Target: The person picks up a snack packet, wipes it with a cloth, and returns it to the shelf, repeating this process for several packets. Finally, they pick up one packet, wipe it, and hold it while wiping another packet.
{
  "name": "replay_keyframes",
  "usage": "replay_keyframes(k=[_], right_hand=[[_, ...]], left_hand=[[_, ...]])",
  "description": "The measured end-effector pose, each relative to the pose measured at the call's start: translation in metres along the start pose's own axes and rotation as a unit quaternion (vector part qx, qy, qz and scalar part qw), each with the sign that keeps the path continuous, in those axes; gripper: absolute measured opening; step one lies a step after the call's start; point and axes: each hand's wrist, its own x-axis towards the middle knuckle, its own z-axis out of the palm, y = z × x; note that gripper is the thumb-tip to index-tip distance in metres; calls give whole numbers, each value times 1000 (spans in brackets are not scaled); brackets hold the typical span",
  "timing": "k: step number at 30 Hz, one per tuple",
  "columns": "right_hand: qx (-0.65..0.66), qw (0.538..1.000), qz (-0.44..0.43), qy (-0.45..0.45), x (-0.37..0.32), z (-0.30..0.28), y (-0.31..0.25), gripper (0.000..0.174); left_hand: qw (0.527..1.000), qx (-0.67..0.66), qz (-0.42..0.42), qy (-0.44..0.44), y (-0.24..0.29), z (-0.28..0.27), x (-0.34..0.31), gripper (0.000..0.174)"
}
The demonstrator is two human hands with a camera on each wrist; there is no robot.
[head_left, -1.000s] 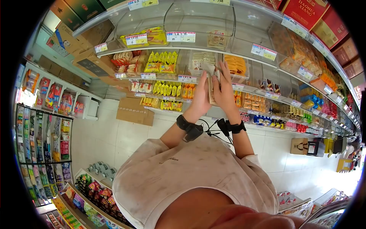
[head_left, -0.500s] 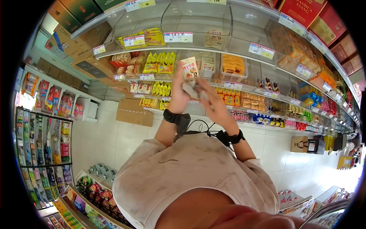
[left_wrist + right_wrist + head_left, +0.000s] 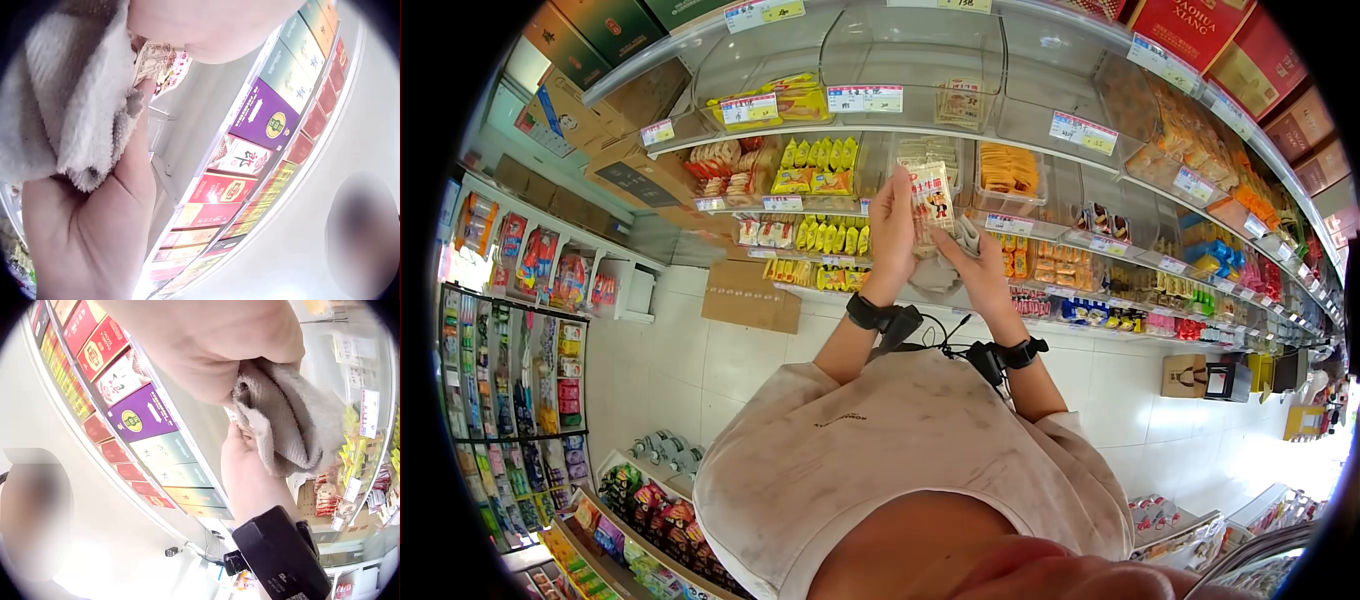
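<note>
A white and red snack packet (image 3: 932, 196) stands upright between the two hands in the head view. The left hand (image 3: 892, 235) grips its left side, and the right hand (image 3: 980, 270) has its thumb at the lower right of the packet. A grey cloth (image 3: 937, 272) hangs beneath the packet, bunched in the right hand. In the left wrist view the cloth (image 3: 81, 94) covers much of the left palm's view, with part of the packet (image 3: 164, 65) behind it. The right wrist view shows the cloth (image 3: 290, 419) coming out of the right hand (image 3: 212, 344).
Shelves with clear bins of snacks stand ahead, including yellow packets (image 3: 817, 166) and orange packets (image 3: 1008, 170). Price tags (image 3: 865, 99) line the shelf edges. Red gift boxes (image 3: 1195, 35) sit at upper right. A cardboard box (image 3: 750, 296) lies on the floor at left.
From hands pressed around the packet near the bins, the packet has come upright with its printed front showing. Since half a second ago it has moved slightly right, and the right hand has come in against it.
</note>
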Motion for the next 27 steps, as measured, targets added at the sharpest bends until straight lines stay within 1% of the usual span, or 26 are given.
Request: replay_keyframes(k=[2,3,5,6,8,9,11,12,14,15,17,18,19,21,22,24,25,26,27], right_hand=[[-121,991,-50,29,1,-8,-3,17],[-181,980,-74,43,2,-12,-4,17],[-257,947,-145,130,9,-19,-5,18],[-294,923,-180,171,12,-20,-5,19],[-295,925,-197,136,11,-14,-10,21],[-295,926,-205,119,9,-9,-11,21],[-308,913,-264,53,5,4,-5,24],[-314,903,-294,21,5,7,-4,25],[-244,942,-230,24,3,-1,-6,29],[-207,958,-198,24,3,-6,-7,30],[-100,983,-112,105,9,-25,-10,31],[-45,986,-67,145,12,-29,-11,31],[-76,974,-128,169,16,-23,-18,30],[-138,934,-250,214,26,-6,-34,29],[-221,916,-285,177,32,-4,-24,32],[-326,891,-290,124,26,16,-22,36],[-377,874,-290,96,21,21,-20,38],[-368,883,-288,53,16,20,-19,39],[-357,889,-285,9,12,19,-16,40]], left_hand=[[1000,-3,11,-15,-1,0,1,35],[997,40,57,-14,-3,-1,2,35],[981,125,148,-11,-8,-2,3,39],[982,122,139,-24,-6,5,-2,41],[984,118,121,-51,1,22,-14,46],[982,143,97,-75,1,20,-13,45],[972,194,45,-124,2,12,-13,44],[987,126,28,-99,2,9,-11,42],[999,-9,-6,-46,2,2,-4,39],[998,1,-5,-60,3,-2,-1,39],[996,22,-6,-85,3,-9,1,37],[994,33,-41,-94,0,-8,-1,39],[990,42,-100,-95,0,-4,-5,39],[970,60,-217,-97,1,9,-17,38],[953,26,-291,-82,-4,16,-24,42],[961,-110,-250,-52,-16,15,-27,45],[957,-177,-228,-37,-19,15,-28,46],[951,-224,-199,-75,-14,8,-21,52],[955,-215,-178,-102,0,5,-14,54]])
